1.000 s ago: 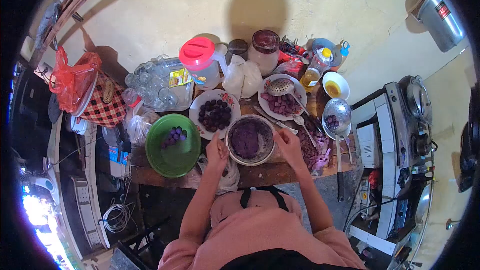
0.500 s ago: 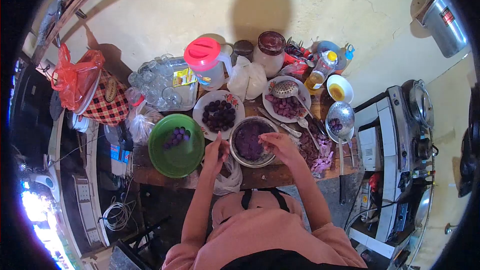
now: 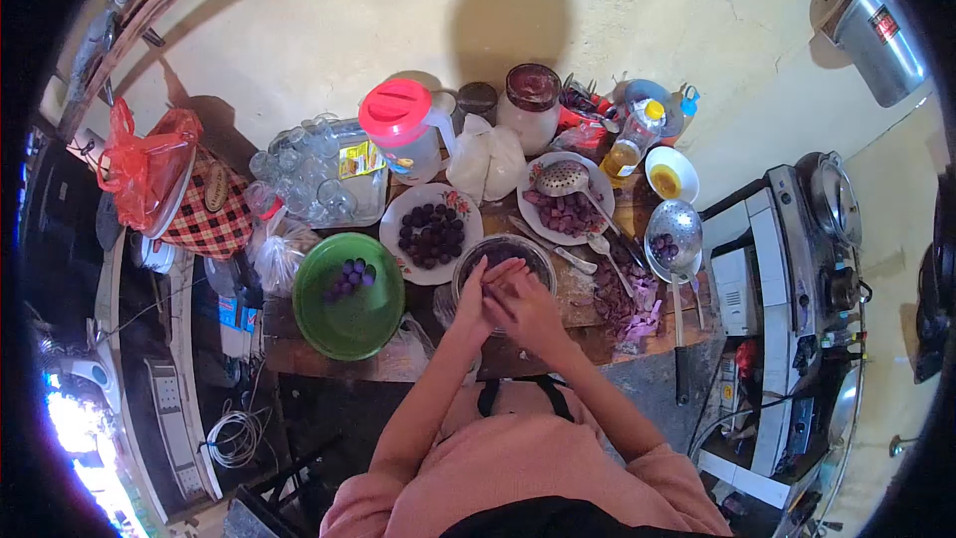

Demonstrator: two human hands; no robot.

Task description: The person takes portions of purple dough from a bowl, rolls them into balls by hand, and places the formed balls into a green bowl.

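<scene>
Over the metal bowl (image 3: 543, 251) at the table's front, my left hand (image 3: 476, 304) and my right hand (image 3: 524, 307) are pressed together palm to palm, fingers lengthwise. Whatever lies between the palms is hidden. Most of the purple mash in the bowl is covered by my hands. To their left stands a green basin (image 3: 349, 334) with several purple balls (image 3: 349, 279) in it. Just behind, a flowered plate (image 3: 398, 204) carries several dark purple balls (image 3: 431, 236).
A plate of purple chunks (image 3: 566, 214) with a skimmer (image 3: 563, 177) lies behind right. Purple peelings (image 3: 632, 304) are at the right, near a strainer (image 3: 677, 224). A pink-lidded pitcher (image 3: 403, 130), glasses (image 3: 309, 164) and an oil bottle (image 3: 627, 154) stand at the back.
My hands were apart, one on each side of the bowl, with the right fingers pinched. Now they have come together above it.
</scene>
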